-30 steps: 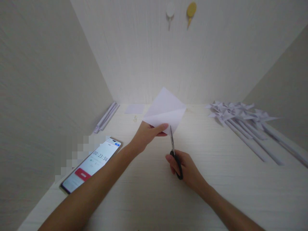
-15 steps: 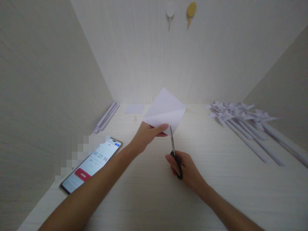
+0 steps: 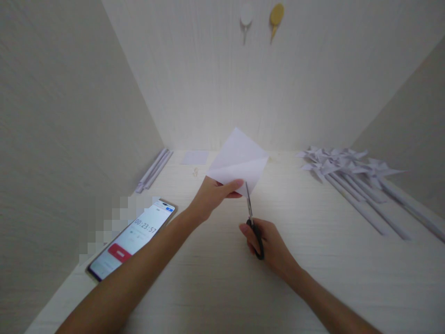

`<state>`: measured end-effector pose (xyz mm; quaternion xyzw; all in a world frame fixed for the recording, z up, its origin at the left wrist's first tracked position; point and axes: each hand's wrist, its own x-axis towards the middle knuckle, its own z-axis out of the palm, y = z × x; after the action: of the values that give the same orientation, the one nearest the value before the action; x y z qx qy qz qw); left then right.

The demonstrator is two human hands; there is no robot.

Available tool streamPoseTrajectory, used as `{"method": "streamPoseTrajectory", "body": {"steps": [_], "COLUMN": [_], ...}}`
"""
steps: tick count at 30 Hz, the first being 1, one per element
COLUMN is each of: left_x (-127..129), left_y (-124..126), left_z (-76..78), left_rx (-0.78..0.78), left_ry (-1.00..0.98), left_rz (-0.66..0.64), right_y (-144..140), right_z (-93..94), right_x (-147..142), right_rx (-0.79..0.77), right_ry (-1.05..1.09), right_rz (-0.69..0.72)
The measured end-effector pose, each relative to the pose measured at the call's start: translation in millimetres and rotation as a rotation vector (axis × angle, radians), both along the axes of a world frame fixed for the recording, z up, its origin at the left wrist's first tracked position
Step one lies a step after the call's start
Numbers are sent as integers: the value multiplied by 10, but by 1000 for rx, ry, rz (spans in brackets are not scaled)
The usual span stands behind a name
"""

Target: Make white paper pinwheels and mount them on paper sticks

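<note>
My left hand [image 3: 217, 195] pinches a square sheet of white paper [image 3: 239, 155] by its near corner, thumb on top and fingers underneath. The sheet is held above the table, turned so one corner points away, and a faint crease crosses it. My right hand [image 3: 266, 241] grips a pair of scissors [image 3: 255, 234] with black handles. The blades point away from me and meet the paper's near corner, just right of my left thumb. How far they have cut into the sheet I cannot tell.
Several paper pinwheels [image 3: 333, 162] on rolled sticks lie at the right. Rolled paper sticks [image 3: 155, 170] rest at the left wall, near a paper stack [image 3: 194, 157] and small clips [image 3: 195, 172]. A phone [image 3: 139, 236] showing a timer lies left. Two hooks [image 3: 277, 15] hang on the back wall.
The phone's timer has advanced by one second. Both hands, the paper and the scissors stay almost exactly where they were.
</note>
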<state>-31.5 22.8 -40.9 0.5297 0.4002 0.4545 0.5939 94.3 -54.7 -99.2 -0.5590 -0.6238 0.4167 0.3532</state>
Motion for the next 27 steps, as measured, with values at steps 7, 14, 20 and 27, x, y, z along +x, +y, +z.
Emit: {"method": "streamPoseTrajectory", "body": {"steps": [7,14,20,27], "left_x": [5,2,13,45], "left_y": [-5,-6,-32,-98], "left_z": [8,-1,-6,5], "left_rx": [-6,4,-17,-56], "left_ry": [14,12,46,59], "left_rz": [13,2,-36,-57], "right_y": [3,-12,-5,1], "right_z": [-5,17,0,44], "right_x": [-6,-9,-13,-17], "right_rx": [-11,-51,-37,-10], "right_ry": [12,83,90,92], "right_rz": [-9,-16,-17,-40]}}
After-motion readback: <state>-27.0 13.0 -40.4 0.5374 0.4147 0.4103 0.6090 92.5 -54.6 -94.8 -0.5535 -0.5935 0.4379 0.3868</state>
